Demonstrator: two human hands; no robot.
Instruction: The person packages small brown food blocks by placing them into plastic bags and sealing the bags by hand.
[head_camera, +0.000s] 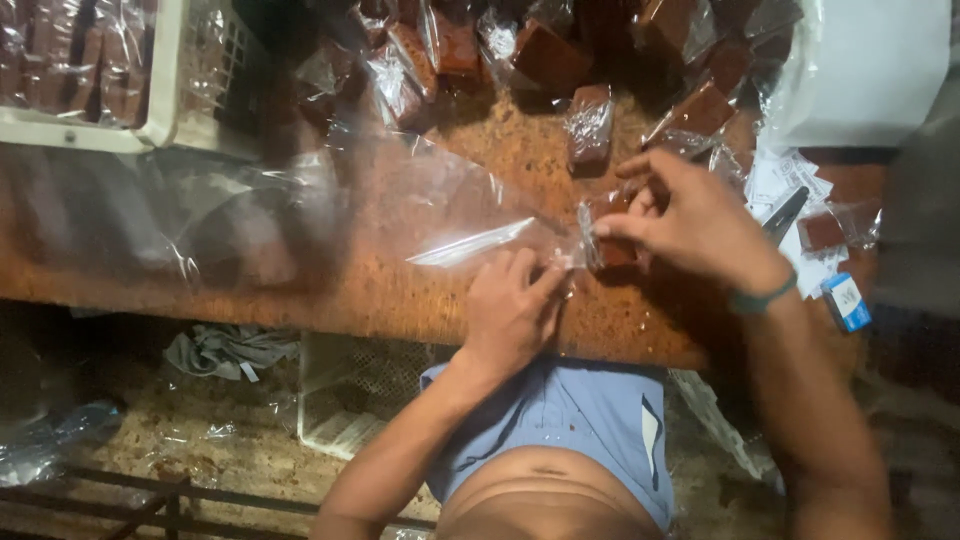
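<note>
My left hand (512, 305) rests at the near edge of the brown table (380, 290), fingers pinched on the end of a clear plastic wrapper (560, 255). My right hand (690, 220) grips a small brown block in clear wrap (612, 245) from above, thumb and fingers closed on it. A long sheet of clear plastic (420, 205) stretches from that block away to the left across the table. A green band circles my right wrist.
Several wrapped brown blocks (590, 125) lie heaped along the far side. A white crate (165, 90) with more blocks stands at the far left. White paper slips (790, 180), a dark tool and a small blue box (846, 300) lie at the right. A cloth lies on the floor.
</note>
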